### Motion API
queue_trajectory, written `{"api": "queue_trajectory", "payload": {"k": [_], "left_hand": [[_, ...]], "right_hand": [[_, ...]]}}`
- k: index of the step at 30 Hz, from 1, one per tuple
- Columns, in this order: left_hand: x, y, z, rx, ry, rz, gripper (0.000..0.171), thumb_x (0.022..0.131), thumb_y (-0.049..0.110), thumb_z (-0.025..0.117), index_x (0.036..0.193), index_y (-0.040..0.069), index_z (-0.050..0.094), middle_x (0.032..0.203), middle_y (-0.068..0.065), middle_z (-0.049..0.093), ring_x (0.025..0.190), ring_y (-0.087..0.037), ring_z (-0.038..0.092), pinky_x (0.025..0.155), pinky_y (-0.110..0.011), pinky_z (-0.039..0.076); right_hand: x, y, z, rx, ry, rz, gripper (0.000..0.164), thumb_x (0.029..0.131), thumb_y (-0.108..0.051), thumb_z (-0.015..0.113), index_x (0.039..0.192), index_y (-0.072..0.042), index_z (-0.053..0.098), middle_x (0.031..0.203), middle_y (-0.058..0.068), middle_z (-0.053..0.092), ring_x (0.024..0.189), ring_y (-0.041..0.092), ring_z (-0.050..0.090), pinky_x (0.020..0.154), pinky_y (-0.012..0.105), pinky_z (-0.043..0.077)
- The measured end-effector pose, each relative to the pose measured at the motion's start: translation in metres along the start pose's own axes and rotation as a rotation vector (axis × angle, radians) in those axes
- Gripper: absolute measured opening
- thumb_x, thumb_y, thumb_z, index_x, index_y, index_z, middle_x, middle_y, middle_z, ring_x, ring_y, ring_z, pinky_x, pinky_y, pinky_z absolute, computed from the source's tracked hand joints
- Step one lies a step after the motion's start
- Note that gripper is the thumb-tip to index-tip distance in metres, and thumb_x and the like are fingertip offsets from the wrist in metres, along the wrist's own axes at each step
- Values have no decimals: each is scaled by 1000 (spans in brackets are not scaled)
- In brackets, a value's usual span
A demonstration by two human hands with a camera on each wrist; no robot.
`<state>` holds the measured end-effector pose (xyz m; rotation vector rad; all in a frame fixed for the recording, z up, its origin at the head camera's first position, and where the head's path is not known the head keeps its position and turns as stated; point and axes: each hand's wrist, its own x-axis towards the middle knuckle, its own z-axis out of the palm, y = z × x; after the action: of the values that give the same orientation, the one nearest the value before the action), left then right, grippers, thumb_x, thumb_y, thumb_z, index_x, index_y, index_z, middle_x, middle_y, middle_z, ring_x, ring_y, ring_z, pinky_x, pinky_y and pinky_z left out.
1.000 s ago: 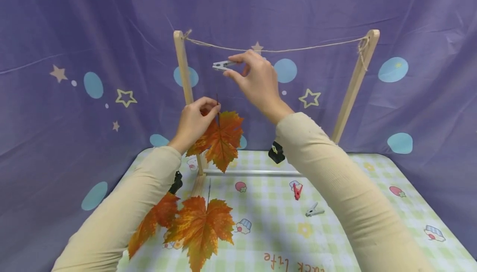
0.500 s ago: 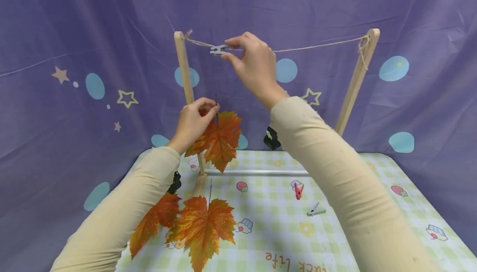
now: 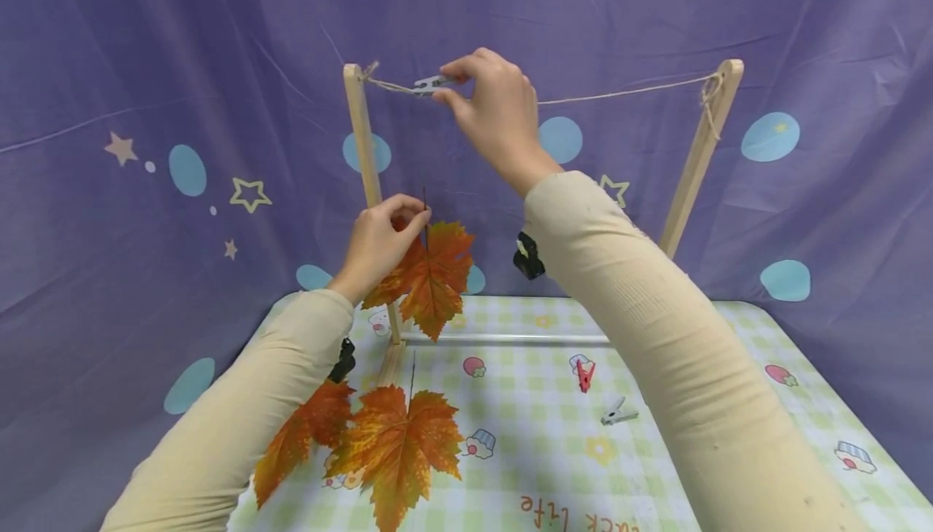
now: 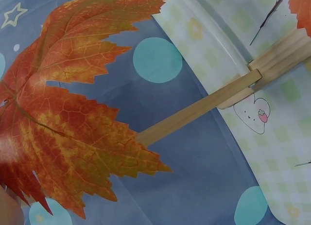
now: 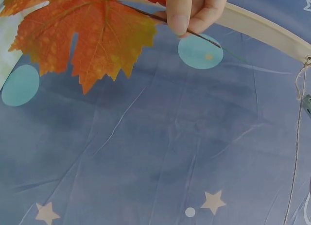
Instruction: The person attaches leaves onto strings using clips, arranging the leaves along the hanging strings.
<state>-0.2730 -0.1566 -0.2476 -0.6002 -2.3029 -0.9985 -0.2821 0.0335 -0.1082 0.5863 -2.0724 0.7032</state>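
Hold the orange maple leaf [image 3: 437,273] by its stem [image 5: 206,39]; probably light, bendy, easy to tear. Pinched there by the left hand [image 3: 382,232], below the twine [image 3: 619,94]. Squeeze the gray clothespin [image 3: 428,85], likely springy; pinched by the right hand [image 3: 499,111], up by the twine.

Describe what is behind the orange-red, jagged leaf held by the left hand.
In the head view, purple patterned fabric and a pale wooden post, emerging below, show behind the orange-red, jagged leaf. It hides part of the post and of a blue printed spot.
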Motion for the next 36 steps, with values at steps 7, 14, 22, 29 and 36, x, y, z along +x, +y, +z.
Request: {"api": "queue_trajectory", "payload": {"k": [7, 14, 22, 29, 36], "left_hand": [[0, 1, 0, -4, 10, 0, 17, 98, 22, 66, 106, 9, 71, 89, -3, 72, 72, -18, 58, 69, -34, 44], [-1, 1, 0, 5, 2, -4, 18, 98, 25, 65, 106, 10, 71, 89, -2, 72, 74, -17, 59, 70, -33, 45], [-3, 4, 0, -4, 17, -16, 18, 98, 23, 65, 108, 8, 70, 93, -4, 72, 74, -18, 59, 69, -34, 44], [-2, 5, 1, -2, 66, -16, 20, 99, 24, 64, 111, 9, 69, 98, -5, 72, 73, -19, 57, 67, -33, 42], [2, 8, 2, -22, 84, 0, 23, 101, 27, 61, 113, 8, 68, 100, -5, 71, 69, -18, 54, 63, -33, 40]], "right_hand": [[3, 0, -1, -43, -63, 41, 30, 91, -34, 72, 114, -15, 74, 105, -1, 67, 92, 15, 65, 78, 31, 51], [3, 3, -1, -76, -106, 50, 30, 92, -34, 72, 114, -14, 74, 106, -1, 68, 95, 15, 66, 80, 32, 51], [0, 5, 2, -98, -145, 19, 30, 92, -34, 72, 115, -15, 74, 104, -2, 68, 95, 15, 65, 79, 33, 51], [-1, 6, 1, -115, -166, -31, 28, 93, -34, 72, 113, -14, 75, 102, 0, 67, 90, 17, 66, 75, 34, 52], [5, 6, -3, -194, -211, -112, 30, 93, -36, 70, 112, -13, 75, 104, 0, 68, 86, 21, 67, 73, 36, 53]]}}
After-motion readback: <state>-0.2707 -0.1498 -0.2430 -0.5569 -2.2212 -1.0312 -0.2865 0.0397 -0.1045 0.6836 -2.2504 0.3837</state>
